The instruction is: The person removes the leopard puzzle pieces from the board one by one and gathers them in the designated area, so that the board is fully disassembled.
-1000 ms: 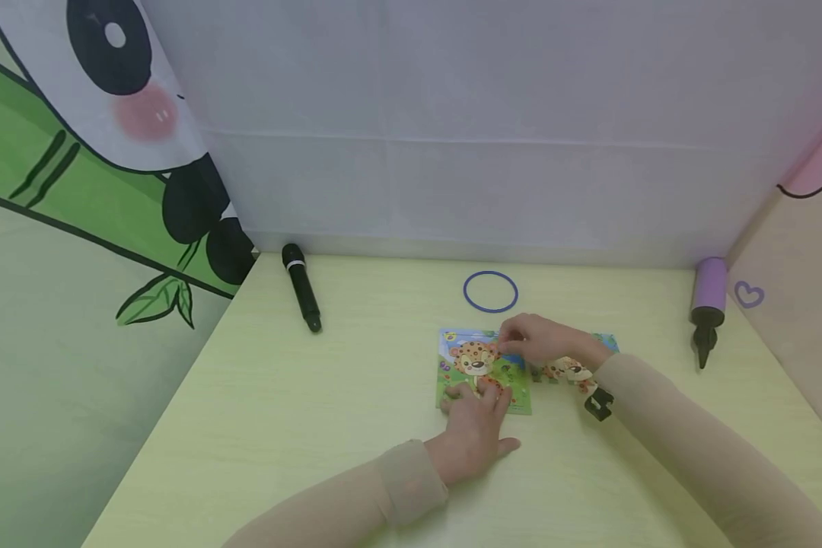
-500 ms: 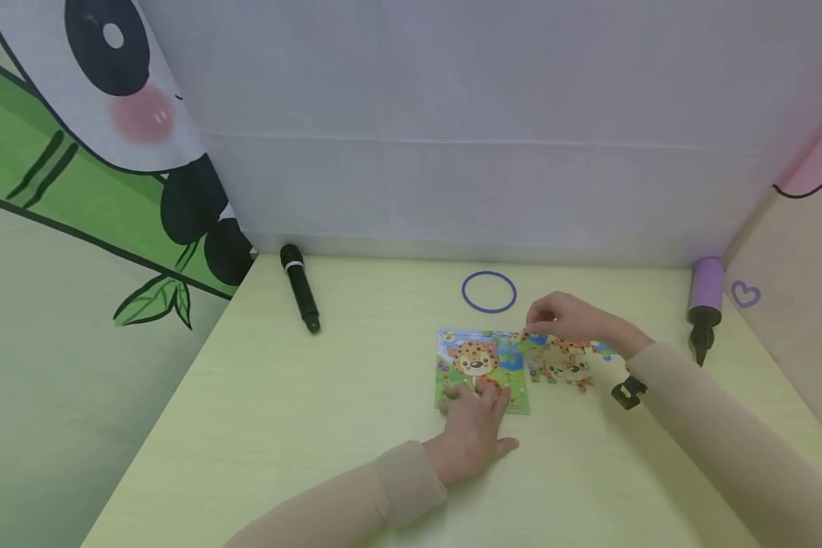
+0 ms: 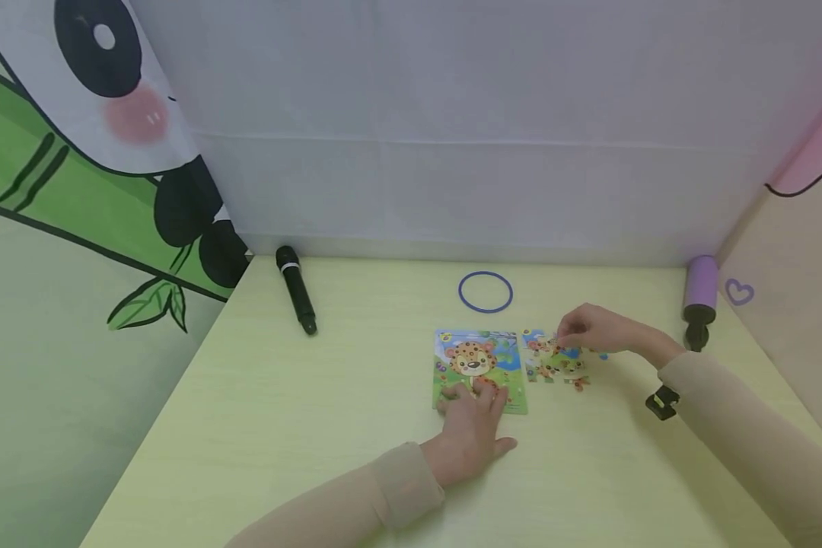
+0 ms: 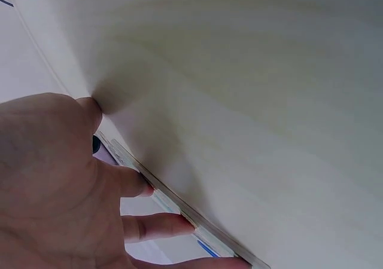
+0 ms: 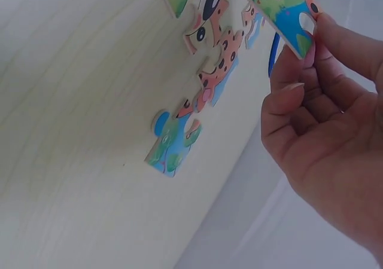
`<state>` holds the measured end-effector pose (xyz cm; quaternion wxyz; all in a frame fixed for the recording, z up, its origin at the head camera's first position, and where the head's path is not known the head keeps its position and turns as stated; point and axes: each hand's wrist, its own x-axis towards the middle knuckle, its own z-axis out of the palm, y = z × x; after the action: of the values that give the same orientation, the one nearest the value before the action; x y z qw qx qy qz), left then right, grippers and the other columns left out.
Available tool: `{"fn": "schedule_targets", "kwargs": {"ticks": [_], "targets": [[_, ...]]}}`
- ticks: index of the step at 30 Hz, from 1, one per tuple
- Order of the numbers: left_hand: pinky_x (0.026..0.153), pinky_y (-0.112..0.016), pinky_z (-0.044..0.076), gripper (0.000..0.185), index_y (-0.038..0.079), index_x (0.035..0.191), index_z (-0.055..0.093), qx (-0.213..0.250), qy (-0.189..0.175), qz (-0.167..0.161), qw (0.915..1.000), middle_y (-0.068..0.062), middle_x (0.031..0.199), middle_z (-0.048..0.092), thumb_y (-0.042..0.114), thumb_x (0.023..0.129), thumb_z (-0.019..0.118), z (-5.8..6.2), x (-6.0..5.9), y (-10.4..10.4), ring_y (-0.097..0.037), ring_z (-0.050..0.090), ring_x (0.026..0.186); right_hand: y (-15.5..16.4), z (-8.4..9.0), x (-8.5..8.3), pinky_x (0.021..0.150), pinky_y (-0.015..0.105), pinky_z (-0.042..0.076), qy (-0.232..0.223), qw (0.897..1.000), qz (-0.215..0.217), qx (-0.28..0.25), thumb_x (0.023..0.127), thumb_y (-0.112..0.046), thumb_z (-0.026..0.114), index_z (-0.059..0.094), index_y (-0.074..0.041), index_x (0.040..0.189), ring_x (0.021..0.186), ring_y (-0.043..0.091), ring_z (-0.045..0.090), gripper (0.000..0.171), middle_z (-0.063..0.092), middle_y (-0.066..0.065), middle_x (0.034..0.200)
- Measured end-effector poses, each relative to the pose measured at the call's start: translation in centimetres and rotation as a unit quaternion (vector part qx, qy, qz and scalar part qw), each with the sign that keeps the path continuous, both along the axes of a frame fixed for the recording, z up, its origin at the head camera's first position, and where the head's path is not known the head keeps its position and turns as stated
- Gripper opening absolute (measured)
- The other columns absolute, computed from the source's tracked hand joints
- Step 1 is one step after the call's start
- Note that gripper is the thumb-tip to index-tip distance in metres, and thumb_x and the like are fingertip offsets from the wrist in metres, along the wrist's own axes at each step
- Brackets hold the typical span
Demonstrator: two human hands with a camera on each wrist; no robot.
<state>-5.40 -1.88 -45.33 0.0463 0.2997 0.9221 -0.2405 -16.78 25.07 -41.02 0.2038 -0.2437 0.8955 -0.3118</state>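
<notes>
Left hand [image 3: 469,434] lies flat, fingers straight, pressing the near edge of the leopard puzzle board [image 3: 479,369] onto the counter [image 3: 315,426]. Left wrist view confirms it: fingertips [image 4: 173,224] on the board's rim, nothing pinched. Good anchor; I'd hold that pressure so the board doesn't skid when a piece goes in.

Right hand [image 3: 592,331] has its grip closed on one puzzle piece [image 5: 287,18], green and blue with a knob cut-out, pinched between thumb and fingertips [image 5: 299,95] at one edge. In the right wrist view the piece sits tilted, lifted just above the loose pieces. Pinch is narrow, the other fingers loosely curled behind it.

Loose pieces [image 3: 555,361] lie just right of the board, touching or nearly touching each other, spotted leopard print face up. One blue-green piece [image 5: 170,146] sits a bit apart from the cluster, nearer the wrist camera.

For the step in hand, my read:
- pinch by the edge only, so the tabs stay free to seat
- match the blue/green print to the board's picture before lowering
- lay it flat and press down with straight fingers instead of sliding it in, otherwise neighbours shift
- lift clear of the cluster so it doesn't drag the other pieces

Further back: blue ring [image 3: 485,292] beyond the board, black microphone [image 3: 296,288] far left, purple hand pump [image 3: 697,301] far right by the wall.
</notes>
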Motion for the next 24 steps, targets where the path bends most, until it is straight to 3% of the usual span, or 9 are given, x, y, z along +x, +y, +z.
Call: {"fn": "schedule_targets", "kwargs": {"ticks": [11,18,24], "targets": [[0.067,-0.045,0.054,0.083,0.026,0.153,0.021,0.008,0.0,-0.001,1.0,-0.006,0.143,0.038,0.076,0.087,0.018,-0.1,0.0,-0.2,-0.043,0.055,0.1,2.9,-0.2,0.6,0.059,0.027,0.045,-0.024,0.999,0.029,-0.024,0.095,-0.009,0.059,0.067,0.0,0.089,0.062,0.01,0.047,0.013,0.061,0.007,0.074],[0.068,-0.044,0.054,0.084,0.026,0.153,0.02,0.006,-0.001,0.0,1.0,-0.006,0.144,0.037,0.077,0.086,0.017,-0.3,0.0,-0.1,-0.043,0.054,0.101,4.5,-0.7,0.8,0.054,0.026,0.037,-0.044,0.999,0.028,-0.015,0.095,-0.007,0.059,0.064,-0.001,0.083,0.057,0.008,0.039,0.014,0.055,0.004,0.068],[0.069,-0.046,0.054,0.084,0.026,0.154,0.02,0.003,0.002,-0.002,1.0,-0.006,0.144,0.038,0.077,0.086,0.016,-0.3,0.0,-0.1,-0.044,0.055,0.1,5.4,-0.7,0.9,0.058,0.026,0.04,-0.058,0.998,0.022,0.004,0.094,-0.008,0.06,0.065,-0.004,0.083,0.062,0.012,0.046,0.012,0.059,0.004,0.073]]}}
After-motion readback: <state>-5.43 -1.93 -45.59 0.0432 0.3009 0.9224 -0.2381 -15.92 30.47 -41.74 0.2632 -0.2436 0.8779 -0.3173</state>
